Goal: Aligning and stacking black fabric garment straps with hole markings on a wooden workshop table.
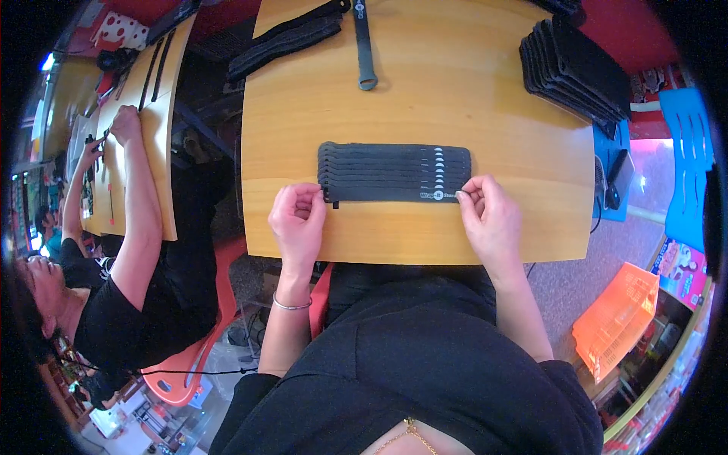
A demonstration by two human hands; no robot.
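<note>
From the head view, looking down over the person's own black-sleeved arms, a row of flat black straps (394, 172) lies across the middle of the wooden table (425, 91), each strap overlapping the next like shingles, so that the small white marks near their right ends line up in a column; the overlap seems meant to keep the ends even. The left hand (298, 218) pinches the left end of the nearest strap between thumb and fingertips, the other fingers curled in; the right hand (489, 212) pinches the right end of the same strap, just beside its printed label; held at both ends like this, the strap stays taut and straight against its neighbours. A thin bangle (292, 305) sits on the left wrist.

Further up the table, well apart from the row, lies a single strap with a ring end (365, 45), a loose bundle of straps (284, 42) to its left, and a fanned stack of black pieces (576, 68) at the right corner, likely supply kept within reach. To the left, at a second table (163, 114), another person (136, 288) in black works with both hands on similar strips, seated on a red chair (189, 364); an orange crate (616, 318) stands on the floor at the right.
</note>
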